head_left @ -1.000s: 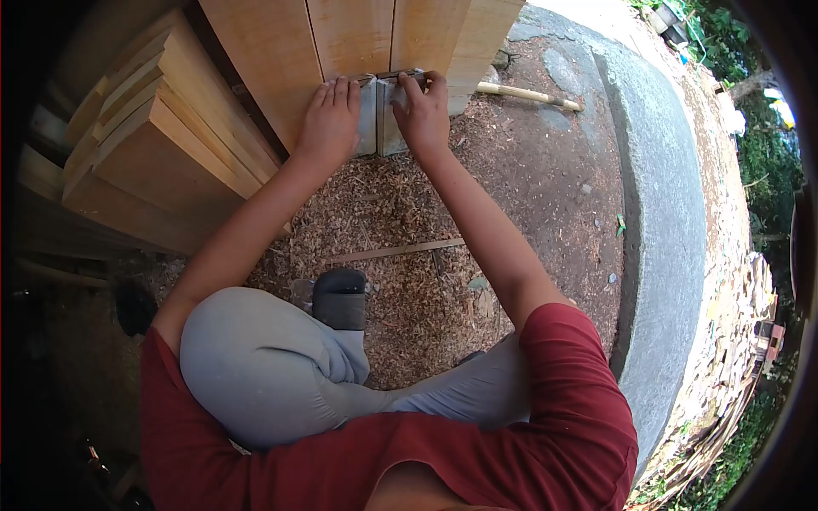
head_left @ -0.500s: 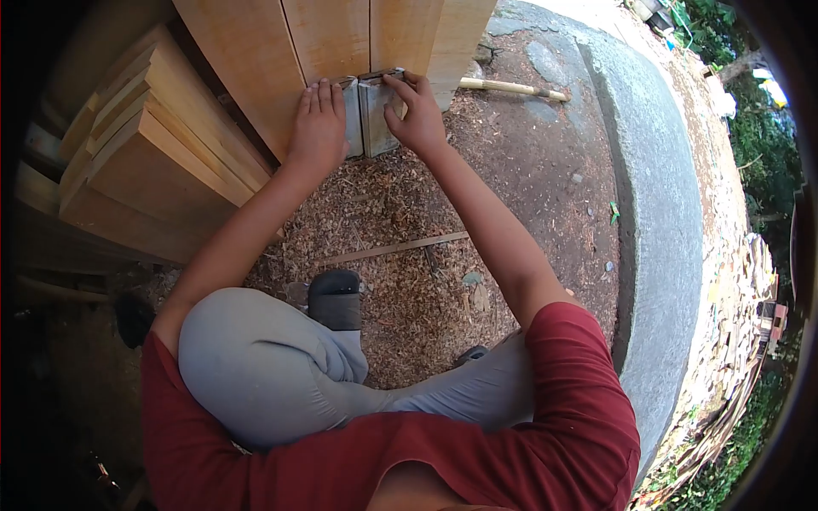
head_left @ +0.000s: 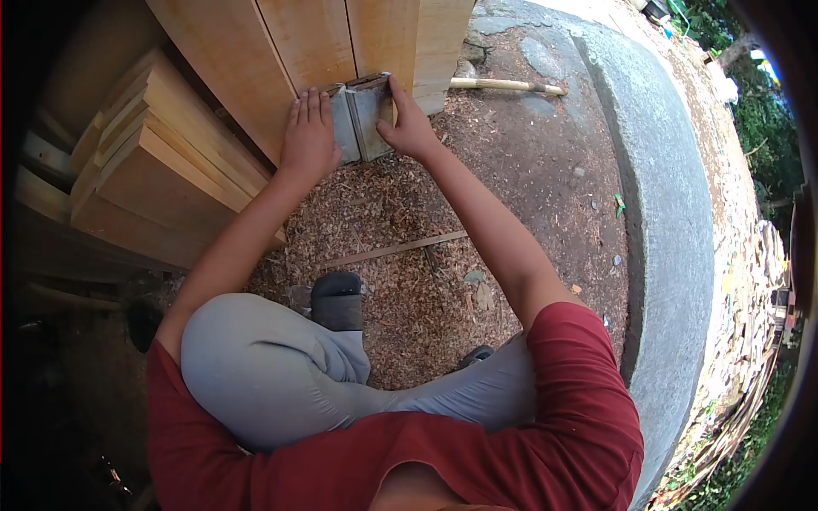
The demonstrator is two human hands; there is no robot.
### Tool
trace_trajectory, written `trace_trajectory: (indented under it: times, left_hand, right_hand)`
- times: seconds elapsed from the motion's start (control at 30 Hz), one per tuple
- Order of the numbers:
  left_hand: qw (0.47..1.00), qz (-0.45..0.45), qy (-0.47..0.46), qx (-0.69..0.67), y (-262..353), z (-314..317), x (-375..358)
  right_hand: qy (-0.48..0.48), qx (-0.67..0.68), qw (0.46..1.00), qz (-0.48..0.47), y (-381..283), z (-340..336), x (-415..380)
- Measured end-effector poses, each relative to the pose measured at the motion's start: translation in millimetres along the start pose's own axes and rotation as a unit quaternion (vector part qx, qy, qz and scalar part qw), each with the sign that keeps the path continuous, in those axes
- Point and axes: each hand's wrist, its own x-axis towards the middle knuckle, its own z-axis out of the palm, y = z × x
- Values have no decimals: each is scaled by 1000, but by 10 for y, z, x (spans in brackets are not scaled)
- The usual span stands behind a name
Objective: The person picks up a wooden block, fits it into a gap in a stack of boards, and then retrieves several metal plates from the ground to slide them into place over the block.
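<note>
Two weathered grey blocks stand side by side on the ground against upright wooden boards (head_left: 315, 38). My left hand (head_left: 308, 140) lies with its fingers stretched out over the left block (head_left: 343, 128). On the right block (head_left: 368, 119), my right hand (head_left: 407, 123) rests at the right side, index finger at the top corner and thumb lower on the face, fingers apart from each other. Whether the right hand grips the block or only presses on it is hard to tell.
Stacked thick planks (head_left: 162, 162) lean at the left. A thin wooden strip (head_left: 396, 249) lies on the wood shavings. A pale pole (head_left: 507, 85) lies beyond the boards, and a concrete kerb (head_left: 669, 196) runs along the right.
The right hand's index finger has moved from the right block's top to its right corner. The view has shifted slightly, with boards and blocks a little further left.
</note>
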Motion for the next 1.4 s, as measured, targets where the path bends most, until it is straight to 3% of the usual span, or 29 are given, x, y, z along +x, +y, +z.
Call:
trace_trajectory:
  times: [0.5,0.7,0.8,1.4]
  left_hand:
    - [998,41,9,-51,-93,72,-185]
    - [998,34,-6,-49,-118,55,-201]
    - [998,33,-10,-48,-123,36,-204]
    - [997,46,28,-52,-138,72,-207]
  right_hand:
    - [55,26,998,-3,164,51,16]
    - [22,22,998,56,155,-2,-20]
    - [49,-18,999,7,200,37,-29]
    - [30,-35,998,38,441,254,-222]
